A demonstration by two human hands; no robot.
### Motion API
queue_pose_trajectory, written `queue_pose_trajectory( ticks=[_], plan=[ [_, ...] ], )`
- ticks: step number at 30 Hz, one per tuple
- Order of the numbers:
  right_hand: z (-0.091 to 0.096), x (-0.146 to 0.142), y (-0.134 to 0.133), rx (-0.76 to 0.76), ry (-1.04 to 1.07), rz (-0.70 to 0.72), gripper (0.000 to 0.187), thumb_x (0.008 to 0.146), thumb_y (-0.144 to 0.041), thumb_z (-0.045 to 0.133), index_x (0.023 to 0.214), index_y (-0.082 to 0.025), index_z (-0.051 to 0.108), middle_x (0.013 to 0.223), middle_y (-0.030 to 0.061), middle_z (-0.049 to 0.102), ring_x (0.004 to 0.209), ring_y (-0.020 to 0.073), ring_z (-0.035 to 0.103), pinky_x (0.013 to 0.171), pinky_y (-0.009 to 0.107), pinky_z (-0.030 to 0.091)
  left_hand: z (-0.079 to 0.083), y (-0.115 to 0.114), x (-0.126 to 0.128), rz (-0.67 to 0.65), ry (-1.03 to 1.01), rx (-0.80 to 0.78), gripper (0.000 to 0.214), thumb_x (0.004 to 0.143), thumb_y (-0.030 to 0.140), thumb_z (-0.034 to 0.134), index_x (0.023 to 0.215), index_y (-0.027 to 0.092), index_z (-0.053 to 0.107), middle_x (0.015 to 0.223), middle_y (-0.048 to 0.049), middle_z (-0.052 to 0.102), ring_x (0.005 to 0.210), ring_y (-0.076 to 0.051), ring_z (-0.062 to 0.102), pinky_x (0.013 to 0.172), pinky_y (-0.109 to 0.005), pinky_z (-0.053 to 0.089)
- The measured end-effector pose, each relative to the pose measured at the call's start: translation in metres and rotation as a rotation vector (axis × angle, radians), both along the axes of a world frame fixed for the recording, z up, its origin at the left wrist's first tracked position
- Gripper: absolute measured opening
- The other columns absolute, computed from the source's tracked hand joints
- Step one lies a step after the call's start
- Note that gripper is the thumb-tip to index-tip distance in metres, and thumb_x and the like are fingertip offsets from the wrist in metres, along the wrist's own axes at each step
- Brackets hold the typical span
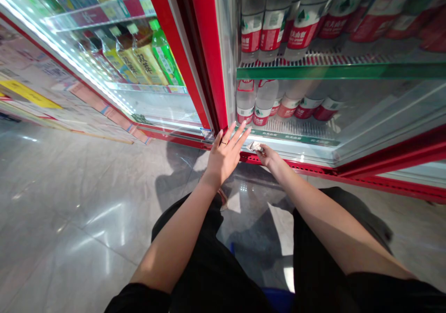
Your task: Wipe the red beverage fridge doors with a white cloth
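My left hand [226, 153] is spread flat, palm down, with a dark ring on one finger. Its fingertips reach the lower corner of the red door frame [215, 67] of a drinks fridge; whether they touch it I cannot tell. In my right hand [269, 155], closed between thumb and fingers, is a crumpled white tissue [255, 146]. It is held low at the fridge's bottom edge, just right of my left hand. Behind both hands, water bottles [262, 104] with red and white labels stand on the lowest shelf.
More water bottles [303, 29] line the shelf above, which has a green front edge [334, 71]. A second fridge at left holds tea bottles [139, 57]. Grey shiny floor tiles [87, 201] run below, and a blue seat edge [278, 298] shows between my legs.
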State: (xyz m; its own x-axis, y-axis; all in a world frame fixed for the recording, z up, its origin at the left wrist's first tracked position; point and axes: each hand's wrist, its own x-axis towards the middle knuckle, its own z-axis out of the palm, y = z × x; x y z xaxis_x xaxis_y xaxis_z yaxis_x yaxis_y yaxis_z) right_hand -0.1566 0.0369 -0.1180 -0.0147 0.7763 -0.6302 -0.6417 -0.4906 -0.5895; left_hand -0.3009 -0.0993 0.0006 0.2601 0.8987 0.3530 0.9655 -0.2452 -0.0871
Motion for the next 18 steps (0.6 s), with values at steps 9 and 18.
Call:
queue_pose_trajectory(
  ticks=[9,18],
  plan=[
    [0.004,-0.008,0.006,-0.106,0.013,0.0,0.043,0.102,-0.043,0.07,0.138,-0.02,0.065,0.14,0.0107,0.067,0.119,0.0256,0.07,0.099,0.049,0.062,0.002,-0.003,-0.006,-0.006,-0.075,-0.01,0.089,0.099,0.011,0.044,0.175,0.03,0.0,0.181,0.0039,0.017,0.17,-0.023,0.013,0.141,-0.049,-0.005],
    [-0.011,-0.022,0.002,-0.107,0.029,-0.006,0.043,0.102,-0.043,0.07,0.138,-0.02,0.065,0.14,0.0107,0.067,0.119,0.0257,0.069,0.1,0.049,0.062,0.0,-0.006,-0.006,0.03,-0.049,-0.031,0.082,0.101,0.014,0.045,0.175,0.027,0.014,0.181,0.0018,0.021,0.171,-0.023,0.016,0.141,-0.048,-0.006]
  ],
)
